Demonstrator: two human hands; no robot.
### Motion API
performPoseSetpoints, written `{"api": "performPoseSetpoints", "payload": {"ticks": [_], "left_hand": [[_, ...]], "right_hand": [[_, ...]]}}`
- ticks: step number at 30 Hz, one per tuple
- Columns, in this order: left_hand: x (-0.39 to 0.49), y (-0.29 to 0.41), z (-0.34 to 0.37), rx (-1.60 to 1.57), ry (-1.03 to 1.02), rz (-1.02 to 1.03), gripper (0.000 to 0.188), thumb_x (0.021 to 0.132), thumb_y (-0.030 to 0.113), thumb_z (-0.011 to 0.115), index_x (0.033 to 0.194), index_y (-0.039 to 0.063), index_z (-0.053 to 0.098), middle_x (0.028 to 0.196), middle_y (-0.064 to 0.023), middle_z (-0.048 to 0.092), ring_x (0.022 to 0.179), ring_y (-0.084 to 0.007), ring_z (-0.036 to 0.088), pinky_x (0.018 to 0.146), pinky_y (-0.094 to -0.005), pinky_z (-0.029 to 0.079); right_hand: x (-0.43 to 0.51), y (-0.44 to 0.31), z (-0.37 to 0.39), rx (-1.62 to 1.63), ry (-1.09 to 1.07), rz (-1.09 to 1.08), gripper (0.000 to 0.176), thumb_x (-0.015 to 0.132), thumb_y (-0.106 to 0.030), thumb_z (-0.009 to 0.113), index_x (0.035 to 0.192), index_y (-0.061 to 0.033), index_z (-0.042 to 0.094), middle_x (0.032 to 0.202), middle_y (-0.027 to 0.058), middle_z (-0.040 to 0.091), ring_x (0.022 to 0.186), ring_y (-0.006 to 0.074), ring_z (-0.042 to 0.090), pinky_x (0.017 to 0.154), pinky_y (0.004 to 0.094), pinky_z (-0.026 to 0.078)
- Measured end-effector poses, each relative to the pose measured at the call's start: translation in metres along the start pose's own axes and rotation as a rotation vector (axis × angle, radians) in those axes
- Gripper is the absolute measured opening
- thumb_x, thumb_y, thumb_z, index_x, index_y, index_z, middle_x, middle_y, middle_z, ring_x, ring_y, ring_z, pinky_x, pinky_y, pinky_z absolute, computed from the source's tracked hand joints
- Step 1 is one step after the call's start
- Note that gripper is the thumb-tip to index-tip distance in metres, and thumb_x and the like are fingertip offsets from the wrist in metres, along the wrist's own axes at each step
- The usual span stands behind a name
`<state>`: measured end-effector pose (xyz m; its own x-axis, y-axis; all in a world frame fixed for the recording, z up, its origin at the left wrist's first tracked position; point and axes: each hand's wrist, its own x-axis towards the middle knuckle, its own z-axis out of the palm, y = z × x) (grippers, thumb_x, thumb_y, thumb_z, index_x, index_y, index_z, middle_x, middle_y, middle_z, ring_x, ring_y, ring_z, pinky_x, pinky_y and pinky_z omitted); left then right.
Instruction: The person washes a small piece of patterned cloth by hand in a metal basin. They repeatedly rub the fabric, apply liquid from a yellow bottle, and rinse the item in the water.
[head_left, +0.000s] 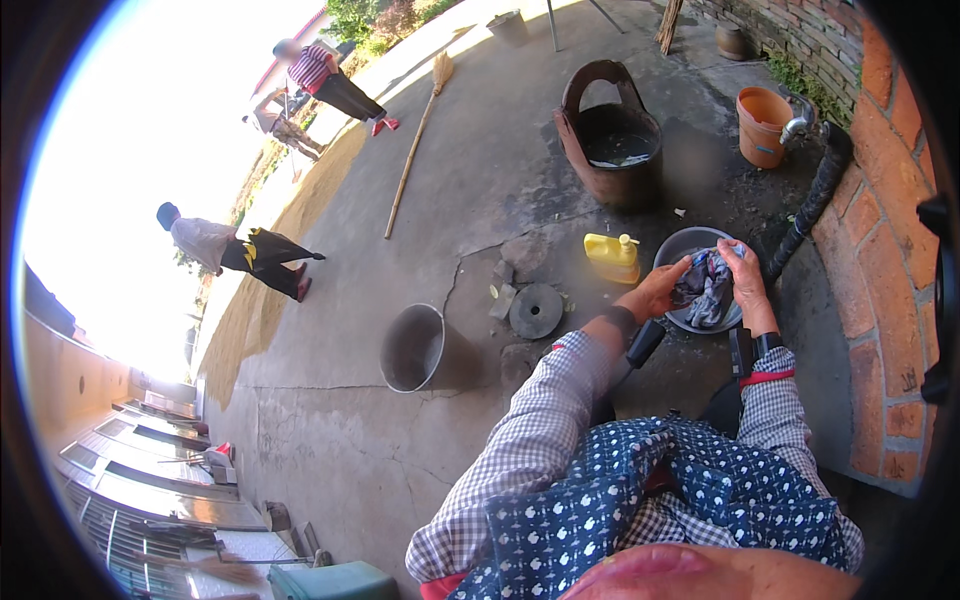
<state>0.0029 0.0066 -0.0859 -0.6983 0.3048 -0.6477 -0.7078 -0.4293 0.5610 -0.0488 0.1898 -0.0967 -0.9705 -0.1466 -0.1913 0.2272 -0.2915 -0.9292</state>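
Both hands grip a wet-looking, patterned grey-blue cloth (706, 289) over a grey basin (679, 247). My left hand (664, 286) holds the cloth's left side, and my right hand (742, 268) pinches its upper right part. The lower end of the cloth hangs down into the basin. Whether the basin holds water is hard to tell, since cloth and hands cover much of it. Just left of the basin stands a yellow plastic jug (611, 257) with a pale pump top.
A wooden bucket (619, 184) with a high handle stands ahead, near an orange bucket (763, 127) under a tap (799, 124). To the left are a metal bucket (412, 349), a round stone disc (535, 310) and a straw broom (424, 131). Brickwork (874, 300) borders the right. Several people stand farther off.
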Motion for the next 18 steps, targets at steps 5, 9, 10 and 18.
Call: {"api": "performPoseSetpoints", "payload": {"ticks": [5,9,10,18], "left_hand": [[0.003,-0.002,-0.001,0.047,-0.004,0.013,0.043,0.088,0.031,0.062,0.12,0.007,0.048,0.116,-0.0066,0.055,0.107,-0.0227,0.051,0.093,-0.0456,0.038],[0.014,-0.008,-0.008,0.069,-0.045,0.057,0.028,0.09,0.02,0.06,0.112,0.007,0.049,0.106,-0.0056,0.058,0.1,-0.0204,0.055,0.087,-0.0429,0.045],[0.018,-0.01,-0.009,0.078,-0.018,0.067,0.027,0.09,0.02,0.059,0.111,0.007,0.049,0.104,-0.0054,0.058,0.097,-0.0202,0.056,0.085,-0.0427,0.046],[0.032,-0.019,-0.012,0.04,0.072,0.122,0.022,0.091,0.018,0.057,0.109,0.008,0.05,0.1,-0.0049,0.061,0.09,-0.0196,0.06,0.08,-0.0433,0.05]], "right_hand": [[0.003,0.004,-0.003,0.051,0.015,-0.005,0.022,0.083,-0.023,0.069,0.091,-0.0038,0.061,0.088,0.0024,0.061,0.085,0.0092,0.055,0.079,0.0226,0.043],[0.004,0.004,-0.002,0.032,0.026,0.006,0.022,0.083,-0.023,0.069,0.091,-0.0039,0.061,0.088,0.0021,0.061,0.084,0.0092,0.055,0.079,0.023,0.043],[0.004,0.004,-0.001,0.028,0.027,0.001,0.022,0.083,-0.023,0.069,0.091,-0.0041,0.061,0.087,0.002,0.061,0.084,0.0091,0.055,0.079,0.023,0.043],[0.004,0.005,0.005,0.003,0.01,0.01,0.02,0.084,-0.021,0.067,0.095,-0.0043,0.06,0.088,0.0006,0.059,0.084,0.0079,0.054,0.079,0.022,0.042]]}}
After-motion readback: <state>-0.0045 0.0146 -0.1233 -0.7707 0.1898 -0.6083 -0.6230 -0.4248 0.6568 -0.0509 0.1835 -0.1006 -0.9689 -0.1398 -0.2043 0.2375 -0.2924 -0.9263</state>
